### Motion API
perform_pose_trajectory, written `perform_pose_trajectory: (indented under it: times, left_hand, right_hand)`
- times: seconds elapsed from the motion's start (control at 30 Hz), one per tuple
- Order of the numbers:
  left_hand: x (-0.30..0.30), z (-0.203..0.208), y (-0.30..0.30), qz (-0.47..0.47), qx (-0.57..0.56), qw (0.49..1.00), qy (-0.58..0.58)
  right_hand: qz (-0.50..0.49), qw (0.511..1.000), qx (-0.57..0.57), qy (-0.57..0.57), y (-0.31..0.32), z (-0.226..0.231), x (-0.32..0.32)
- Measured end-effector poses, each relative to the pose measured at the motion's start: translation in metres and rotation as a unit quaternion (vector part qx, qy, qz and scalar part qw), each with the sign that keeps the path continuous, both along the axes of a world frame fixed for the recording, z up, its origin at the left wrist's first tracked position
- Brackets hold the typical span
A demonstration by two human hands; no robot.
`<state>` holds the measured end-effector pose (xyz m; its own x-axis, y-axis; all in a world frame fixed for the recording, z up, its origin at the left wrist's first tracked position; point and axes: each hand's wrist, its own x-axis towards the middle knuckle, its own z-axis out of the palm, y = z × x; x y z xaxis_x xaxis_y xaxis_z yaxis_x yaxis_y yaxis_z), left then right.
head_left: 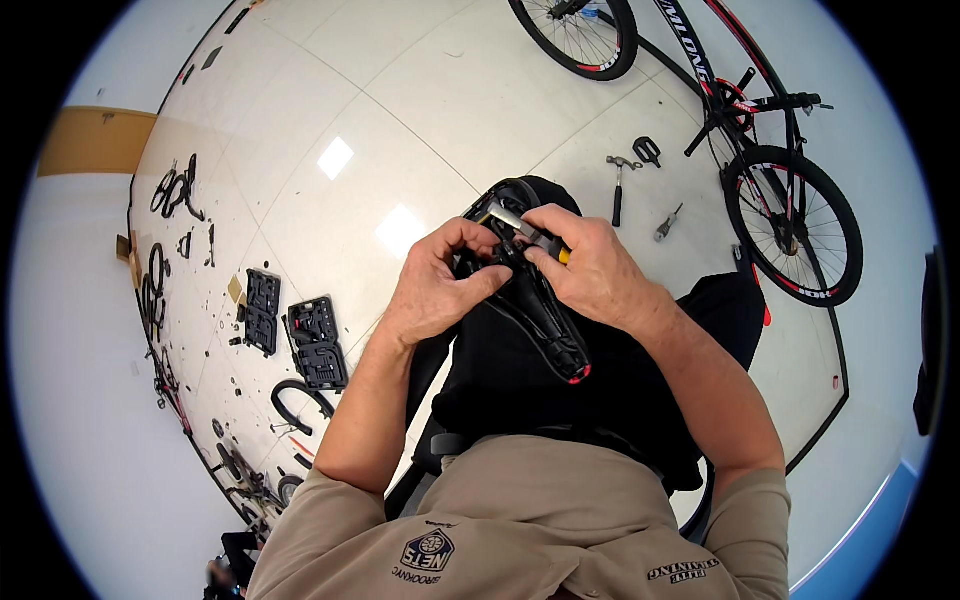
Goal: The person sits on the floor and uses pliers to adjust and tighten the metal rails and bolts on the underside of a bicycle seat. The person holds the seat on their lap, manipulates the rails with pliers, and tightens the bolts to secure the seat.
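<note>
A black bicycle saddle (548,325) rests across my lap, its narrow nose with a red tip pointing toward me. Its rails and clamp area lie between my hands, partly covered by fingers. My left hand (440,280) grips the saddle's left side, thumb and fingers curled in at the clamp area. In my right hand (595,265) is a tool with a flat silver metal part and a yellow end (520,225); its exact kind is unclear. The silver part lies over the saddle's underside near my left fingertips.
On the floor ahead right are a hammer (618,190), a pedal (647,152) and a screwdriver (669,222). Beyond them stands a black and red bicycle (740,105). Leftward lie open black tool cases (318,345), a tyre piece (290,400) and scattered bicycle parts (180,190).
</note>
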<state>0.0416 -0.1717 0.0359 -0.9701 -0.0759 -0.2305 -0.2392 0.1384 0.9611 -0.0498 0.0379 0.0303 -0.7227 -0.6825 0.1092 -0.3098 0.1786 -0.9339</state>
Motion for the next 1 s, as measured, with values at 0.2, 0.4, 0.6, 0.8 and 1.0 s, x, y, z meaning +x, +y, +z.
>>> perform_pose_trajectory:
  times: [0.2,0.4,0.6,0.8,1.0]
  left_hand:
    - [0.002,0.007,0.000,-0.069,-0.058,0.996,0.029]
    - [0.003,0.011,-0.005,-0.098,-0.065,0.993,0.011]
    - [0.002,0.016,-0.012,-0.029,0.086,0.996,-0.018]
    - [0.005,0.014,-0.031,-0.039,-0.073,0.996,0.025]
    - [0.010,0.016,-0.037,-0.101,-0.098,0.990,0.019]
  right_hand:
    - [-0.004,1.000,0.005,-0.001,0.003,0.000,0.004]
    - [0.033,0.998,-0.017,-0.044,0.010,0.006,0.004]
    - [0.021,0.999,0.012,-0.044,0.009,0.007,0.005]
    - [0.017,0.998,0.022,-0.054,0.011,0.003,0.005]
    - [0.011,0.997,0.018,-0.072,0.012,0.004,0.005]
